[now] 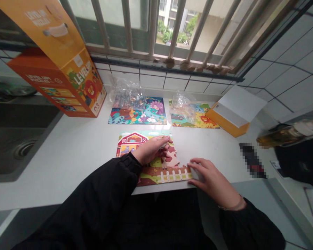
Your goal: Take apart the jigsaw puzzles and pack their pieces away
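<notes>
A partly assembled farm jigsaw puzzle (172, 175) lies flat on the counter in front of me, with a red barn, a cow and a white fence. Its right side has a stepped, uneven edge above the fence row. My left hand (155, 148) hovers over the middle of it, fingers curled in; what they hold, if anything, is hidden. At the lower right end of the fence row, my right hand (205, 175) has its thumb and fingers on the top and bottom edges of the puzzle's corner.
Behind lie a dinosaur puzzle (153, 113) and a lion puzzle (206, 119), each under a clear plastic bag (182, 106). An orange puzzle box (75, 86) stands left, near the sink (5, 139). An open yellow box (232, 114), a pixelated dark object (252, 160) and a bottle (289, 135) are right.
</notes>
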{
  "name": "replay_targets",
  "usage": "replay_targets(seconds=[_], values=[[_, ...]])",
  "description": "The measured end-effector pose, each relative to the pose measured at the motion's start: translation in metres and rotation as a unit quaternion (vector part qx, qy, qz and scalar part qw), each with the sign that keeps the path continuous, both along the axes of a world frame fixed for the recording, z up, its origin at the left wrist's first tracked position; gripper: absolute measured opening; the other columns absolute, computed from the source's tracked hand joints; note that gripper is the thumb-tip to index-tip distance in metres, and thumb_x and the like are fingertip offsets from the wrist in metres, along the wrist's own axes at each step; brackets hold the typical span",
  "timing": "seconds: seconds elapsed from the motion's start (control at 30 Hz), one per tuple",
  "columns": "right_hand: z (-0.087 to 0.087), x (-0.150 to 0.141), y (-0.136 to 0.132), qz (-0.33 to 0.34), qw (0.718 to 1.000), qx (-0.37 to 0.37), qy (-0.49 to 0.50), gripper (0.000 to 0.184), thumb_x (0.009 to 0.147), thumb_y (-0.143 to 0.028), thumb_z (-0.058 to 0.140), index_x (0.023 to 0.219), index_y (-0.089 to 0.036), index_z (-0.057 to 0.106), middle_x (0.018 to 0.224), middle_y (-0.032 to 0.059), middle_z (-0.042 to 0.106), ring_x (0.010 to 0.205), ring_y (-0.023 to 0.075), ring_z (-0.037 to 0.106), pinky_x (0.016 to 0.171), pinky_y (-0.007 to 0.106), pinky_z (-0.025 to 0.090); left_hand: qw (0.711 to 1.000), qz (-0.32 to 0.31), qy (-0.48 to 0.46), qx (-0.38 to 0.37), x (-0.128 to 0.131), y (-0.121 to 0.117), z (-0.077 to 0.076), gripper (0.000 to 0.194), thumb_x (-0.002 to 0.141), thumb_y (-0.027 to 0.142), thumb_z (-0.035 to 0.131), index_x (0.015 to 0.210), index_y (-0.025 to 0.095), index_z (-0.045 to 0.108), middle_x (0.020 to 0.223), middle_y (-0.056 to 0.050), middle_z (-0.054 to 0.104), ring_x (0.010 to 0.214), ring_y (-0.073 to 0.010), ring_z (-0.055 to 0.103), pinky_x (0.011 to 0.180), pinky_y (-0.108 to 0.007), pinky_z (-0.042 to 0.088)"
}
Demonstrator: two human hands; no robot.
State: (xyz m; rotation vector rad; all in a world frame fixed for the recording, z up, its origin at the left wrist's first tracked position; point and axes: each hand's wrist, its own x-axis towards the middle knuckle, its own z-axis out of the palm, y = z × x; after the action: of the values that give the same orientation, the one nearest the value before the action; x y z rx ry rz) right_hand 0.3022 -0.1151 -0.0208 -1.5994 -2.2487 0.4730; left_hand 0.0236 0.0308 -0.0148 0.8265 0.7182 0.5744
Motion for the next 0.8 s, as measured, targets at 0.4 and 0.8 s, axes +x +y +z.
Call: replay_targets(seconds=[0.4, 0.8], values=[[0.014, -0.012, 0.008, -0.016, 0.998, -0.051, 0.04, 0.027, 0.089, -0.025, 0.084, 0.111, -0.027, 0.067, 0.112, 0.0076, 0.074, 0.106, 0.0292, 0.071, 0.095, 0.045, 0.059, 0.974, -0.225, -0.003, 0.011, -0.007, -0.008, 0.002, 0.047, 0.092, 0.064, 0.08, 0.106, 0.02, 0.072, 0.081, -0.001, 0.061, 0.079, -0.0171, 0.063, 0.081, -0.034, 0.057], [0.006, -0.063, 0.005, -0.159, 0.88, -0.179, 0.41, 0.042, 0.091, -0.056, 0.084, 0.113, -0.027, 0.064, 0.093, 0.0034, 0.076, 0.083, 0.024, 0.075, 0.07, 0.036, 0.062, 0.983, -0.182, 0.005, -0.019, -0.002, -0.007, -0.002, 0.068, 0.089, 0.084, 0.069, 0.111, 0.02, 0.073, 0.083, -0.004, 0.068, 0.075, -0.0184, 0.065, 0.074, -0.033, 0.059]])
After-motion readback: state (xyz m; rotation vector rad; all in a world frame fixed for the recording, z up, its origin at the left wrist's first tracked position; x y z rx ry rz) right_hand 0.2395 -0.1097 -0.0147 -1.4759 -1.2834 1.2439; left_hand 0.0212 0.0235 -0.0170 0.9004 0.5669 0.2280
